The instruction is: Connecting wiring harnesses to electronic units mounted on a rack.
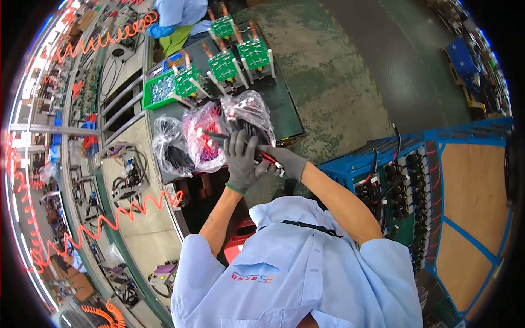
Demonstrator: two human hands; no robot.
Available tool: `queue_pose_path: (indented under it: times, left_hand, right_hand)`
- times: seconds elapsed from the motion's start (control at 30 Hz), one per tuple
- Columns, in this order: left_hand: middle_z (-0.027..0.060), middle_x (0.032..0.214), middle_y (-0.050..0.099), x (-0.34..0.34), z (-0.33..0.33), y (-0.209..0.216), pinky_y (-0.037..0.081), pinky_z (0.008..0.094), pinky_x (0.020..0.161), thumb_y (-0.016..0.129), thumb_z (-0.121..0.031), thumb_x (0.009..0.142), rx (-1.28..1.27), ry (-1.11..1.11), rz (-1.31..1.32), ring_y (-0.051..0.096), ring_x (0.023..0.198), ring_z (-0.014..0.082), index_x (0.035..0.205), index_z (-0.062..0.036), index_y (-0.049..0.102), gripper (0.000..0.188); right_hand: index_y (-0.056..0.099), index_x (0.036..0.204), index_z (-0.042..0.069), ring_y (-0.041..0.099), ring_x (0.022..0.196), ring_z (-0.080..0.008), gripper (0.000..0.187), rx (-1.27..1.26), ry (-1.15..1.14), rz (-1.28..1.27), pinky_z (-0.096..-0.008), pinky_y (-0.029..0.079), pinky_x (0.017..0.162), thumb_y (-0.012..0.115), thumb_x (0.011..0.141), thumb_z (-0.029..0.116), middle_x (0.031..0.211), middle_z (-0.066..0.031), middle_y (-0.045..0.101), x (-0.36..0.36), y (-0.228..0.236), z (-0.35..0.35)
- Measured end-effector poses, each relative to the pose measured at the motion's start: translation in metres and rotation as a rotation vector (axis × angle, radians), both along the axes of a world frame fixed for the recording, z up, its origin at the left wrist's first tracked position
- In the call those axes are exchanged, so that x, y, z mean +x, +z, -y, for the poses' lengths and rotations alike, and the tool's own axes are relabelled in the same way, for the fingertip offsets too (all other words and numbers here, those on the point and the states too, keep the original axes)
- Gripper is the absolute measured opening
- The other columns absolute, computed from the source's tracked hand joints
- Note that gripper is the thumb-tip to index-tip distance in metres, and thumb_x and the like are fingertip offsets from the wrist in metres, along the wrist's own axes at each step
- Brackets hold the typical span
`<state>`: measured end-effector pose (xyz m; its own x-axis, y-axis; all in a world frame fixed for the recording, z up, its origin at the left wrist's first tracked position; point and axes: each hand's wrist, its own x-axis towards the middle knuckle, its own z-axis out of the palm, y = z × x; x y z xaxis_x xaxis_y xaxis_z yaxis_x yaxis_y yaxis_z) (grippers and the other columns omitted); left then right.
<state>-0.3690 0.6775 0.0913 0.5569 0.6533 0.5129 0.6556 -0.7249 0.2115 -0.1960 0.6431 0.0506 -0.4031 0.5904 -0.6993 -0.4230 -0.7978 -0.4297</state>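
Note:
In front of my chest, both hands, in grey gloves, grip a wire harness of black and red wires with small white connectors. My left hand has its fingers wrapped over the black part, and one end sticks out to its left. My right hand closes round the wires beside it; its fingertips are partly hidden. Just beyond lie three clear plastic bags: one of black wires, one of pink and red wires, and one of dark cables.
Green circuit boards with copper bars and white posts stand on the dark tabletop. A green bin of small metal parts is at their left. Far left runs a workbench line with orange coiled hoses. A blue rack stands right; another person works beyond.

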Motion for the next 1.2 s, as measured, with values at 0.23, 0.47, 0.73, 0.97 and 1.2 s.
queue_pose_path:
  times: [0.23,0.47,0.73,0.97,1.2]
  left_hand:
    - [0.0193,0.125,0.057,-0.018,-0.033,0.024,0.043,0.0475,0.099,0.073,-0.051,0.07,-0.274,-0.715,-0.368,0.058,0.11,0.0358,0.132,0.002,0.051,0.085]
    - [0.0102,0.075,0.067,0.03,-0.023,0.057,0.053,0.0399,0.062,0.08,-0.072,0.055,-0.377,-0.83,-0.514,0.068,0.066,0.0296,0.132,-0.0018,0.052,0.108]
    - [0.0188,0.105,0.071,0.111,0.024,0.051,0.054,0.0416,0.086,0.083,-0.053,0.061,-1.087,-0.813,-0.509,0.069,0.101,0.036,0.137,-0.0128,0.054,0.091]
    - [0.0169,0.105,0.071,0.166,0.039,0.06,0.052,0.0408,0.084,0.084,-0.034,0.068,-1.056,-1.062,-0.591,0.067,0.098,0.0356,0.123,-0.0081,0.062,0.064]
    - [0.0203,0.104,0.069,0.151,0.043,0.056,0.051,0.0432,0.082,0.083,-0.028,0.064,-1.205,-1.107,-0.718,0.066,0.097,0.0368,0.137,-0.0086,0.048,0.083]
  right_hand:
    - [0.066,0.104,0.021,0.058,0.062,-0.0058,0.035,-0.007,0.102,-0.017,-0.0239,0.049,0.053,0.048,0.1,0.051,0.09,0.0012,0.068,-0.001,0.035,0.027]
    - [0.065,0.096,0.006,0.057,0.042,-0.0105,0.04,-0.016,-0.048,-0.495,-0.0207,0.046,0.033,0.047,0.101,0.042,0.074,-0.0083,0.069,0.001,-0.004,0.061]
    - [0.064,0.095,0.006,0.063,0.049,-0.011,0.031,-0.024,-0.259,-0.454,-0.0218,0.049,0.037,0.051,0.1,0.033,0.08,-0.008,0.07,0.075,0.045,0.146]
    - [0.062,0.099,0.009,0.056,0.049,-0.0149,0.031,-0.06,-0.616,-0.661,-0.0235,0.045,0.037,0.053,0.098,0.038,0.083,-0.011,0.068,0.096,0.018,0.193]
    - [0.06,0.109,0.002,0.067,0.066,-0.0244,0.05,-0.174,-0.528,-0.681,-0.0317,0.053,0.044,0.048,0.097,0.05,0.088,-0.0145,0.069,0.082,0.005,0.207]
